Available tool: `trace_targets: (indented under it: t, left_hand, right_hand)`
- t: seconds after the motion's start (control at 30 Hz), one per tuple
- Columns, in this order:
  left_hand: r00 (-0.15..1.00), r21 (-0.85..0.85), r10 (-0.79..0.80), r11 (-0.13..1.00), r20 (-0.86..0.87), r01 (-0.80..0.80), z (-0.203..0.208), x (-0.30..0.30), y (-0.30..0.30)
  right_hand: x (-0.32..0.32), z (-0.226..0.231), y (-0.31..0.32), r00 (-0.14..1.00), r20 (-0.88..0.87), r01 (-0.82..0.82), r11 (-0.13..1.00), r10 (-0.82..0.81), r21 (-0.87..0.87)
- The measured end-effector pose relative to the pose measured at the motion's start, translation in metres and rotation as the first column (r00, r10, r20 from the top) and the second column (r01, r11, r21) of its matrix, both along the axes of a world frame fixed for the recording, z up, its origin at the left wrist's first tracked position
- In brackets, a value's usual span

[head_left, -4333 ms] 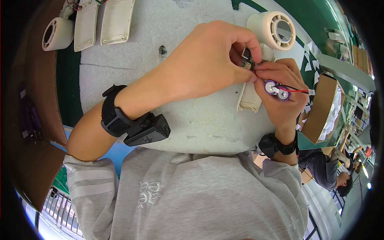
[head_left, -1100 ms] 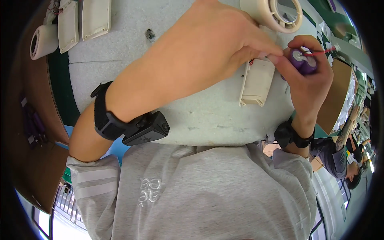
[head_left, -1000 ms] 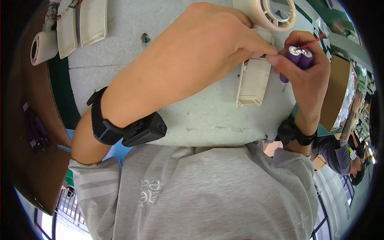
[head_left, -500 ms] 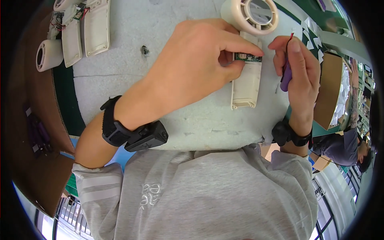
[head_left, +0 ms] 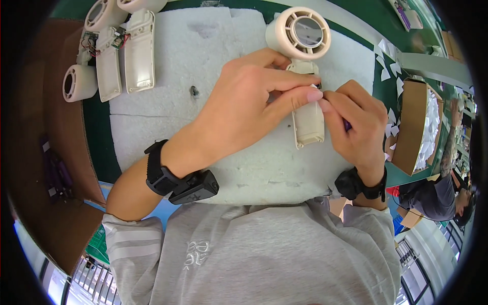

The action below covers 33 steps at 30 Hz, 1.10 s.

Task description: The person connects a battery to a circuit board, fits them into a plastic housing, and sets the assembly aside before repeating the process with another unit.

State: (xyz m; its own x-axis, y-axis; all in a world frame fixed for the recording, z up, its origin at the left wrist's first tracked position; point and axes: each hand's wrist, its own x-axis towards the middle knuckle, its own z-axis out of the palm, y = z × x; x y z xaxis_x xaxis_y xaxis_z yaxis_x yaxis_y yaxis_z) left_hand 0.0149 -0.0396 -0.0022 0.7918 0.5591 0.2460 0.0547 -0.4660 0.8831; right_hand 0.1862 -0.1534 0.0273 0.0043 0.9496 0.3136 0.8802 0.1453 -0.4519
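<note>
A cream handheld fan housing (head_left: 310,127) lies on the pale foam mat, its round fan head (head_left: 277,34) pointing away from me. My left hand (head_left: 239,101) reaches over it from the left. Thumb and index finger close at the housing's right edge, where the small circuit board is mostly covered. My right hand (head_left: 361,119) is closed around a purple cylindrical battery (head_left: 347,124), of which only a sliver shows. Its fingertips meet the left thumb beside the board. The battery's thin leads are hidden between the fingers.
Further fan housings (head_left: 140,56) with exposed wired boards lie at the far left. A brown carton (head_left: 51,101) stands along the left side, holding purple items. On the right stands a box (head_left: 412,127) of white pieces, with scraps nearby. Another person (head_left: 432,198) is at far right.
My right hand has come left with the battery, bringing its fingertips against my left thumb at the board. The whole view has shifted slightly, showing more of the mat's far side.
</note>
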Motion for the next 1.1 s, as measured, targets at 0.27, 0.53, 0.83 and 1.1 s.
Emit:
trace_targets:
  t: [0.27, 0.53, 0.83, 1.1]
  left_hand:
    - [0.999, -0.134, -0.006, 0.991, -0.033, 0.001, 0.003, 0.0, 0.0]
    - [0.998, -0.14, -0.024, 0.99, -0.054, 0.016, 0.002, 0.0, 0.004]
    - [0.992, -0.165, -0.092, 0.983, -0.088, 0.076, 0.005, -0.001, 0.007]
    - [0.99, -0.185, -0.109, 0.978, -0.084, 0.092, 0.002, 0.0, 0.008]
  right_hand:
    - [-0.007, -0.008, 0.001, 0.997, -0.07, 0.016, 0.999, -0.019, -0.036]
    - [-0.007, -0.005, 0.002, 0.94, -0.314, 0.088, 0.982, -0.137, -0.165]
    - [-0.012, -0.008, 0.001, 0.971, -0.215, 0.075, 0.989, -0.101, -0.125]
    - [-0.015, -0.009, -0.002, 0.986, -0.135, 0.087, 0.994, -0.096, -0.071]
